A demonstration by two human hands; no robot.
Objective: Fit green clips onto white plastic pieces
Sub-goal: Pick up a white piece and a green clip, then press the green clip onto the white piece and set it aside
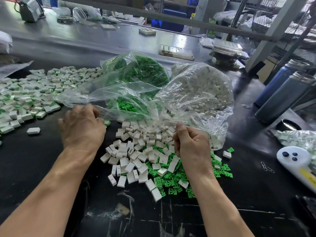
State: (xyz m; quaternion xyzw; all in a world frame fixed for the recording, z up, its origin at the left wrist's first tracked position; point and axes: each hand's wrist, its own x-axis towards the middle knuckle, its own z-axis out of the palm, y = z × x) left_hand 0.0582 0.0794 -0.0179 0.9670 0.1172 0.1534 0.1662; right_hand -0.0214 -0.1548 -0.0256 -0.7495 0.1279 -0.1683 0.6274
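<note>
On the dark surface [51,168], one loose heap of white plastic pieces [136,151] lay mixed with green clips [172,182] along its right edge. Left of the heap, the left hand [82,127] rested knuckles-up, fingers curled under, contents not discernible; at the heap's right, the right hand [191,142] pinched the clear bag of white pieces [196,93]. Behind the heap sat a bag of green clips [136,72]; far left of it, assembled pieces [34,93] lay spread.

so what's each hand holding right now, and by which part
The right hand pinches the loose open edge of the clear bag of white pieces. The left hand has curled fingers at the edge of the bag of green clips; its grip is hidden.
</note>
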